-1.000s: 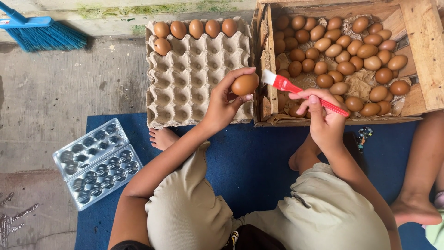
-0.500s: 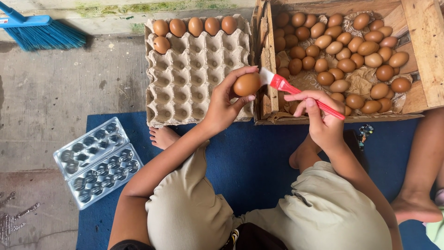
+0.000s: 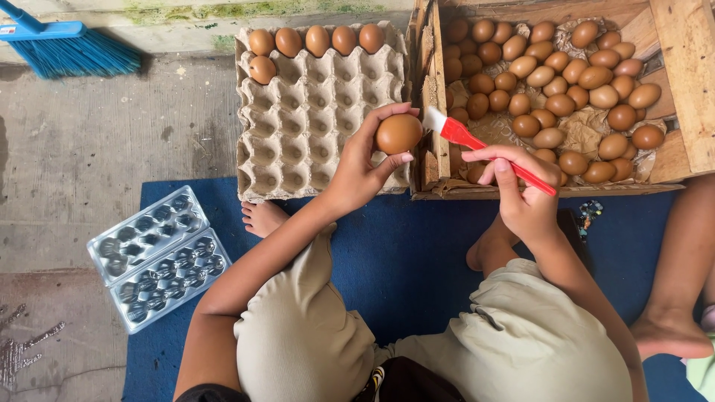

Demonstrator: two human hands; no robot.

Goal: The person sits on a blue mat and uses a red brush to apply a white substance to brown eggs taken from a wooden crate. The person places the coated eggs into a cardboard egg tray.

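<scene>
Knees in beige shorts (image 3: pixel 313 342), folded on a blue mat (image 3: pixel 417 253); bare foot (image 3: pixel 262 217) at the mat's far edge.

Clear plastic egg carton (image 3: pixel 158 257), open and empty, on the concrete floor just left of the mat.

Another person's leg and foot (image 3: pixel 674 313), at the right edge, resting on the mat.

Left hand (image 3: pixel 365 167): fingers curled around one brown egg (image 3: pixel 398 134), raised above the near right corner of the cardboard tray. Grip by fingertips only; likely slip and crack if the brush pushes too hard against it.

Right hand (image 3: pixel 521 197): closed on the red handle of a small brush (image 3: pixel 484 152), white bristles angled toward the held egg, just beside it, contact not certain.

Grey cardboard egg tray (image 3: pixel 320 112), on the floor past the mat: six eggs along the far row and top left, other cups bare.

Wooden crate (image 3: pixel 685 67), right of the tray, touching it: many brown eggs (image 3: pixel 566 74) loose on brown paper, heaped unevenly. Risk of knocks among them if an arm bumps the crate edge.

Blue broom (image 3: pixel 67 46), far left, lying by the wall.
</scene>
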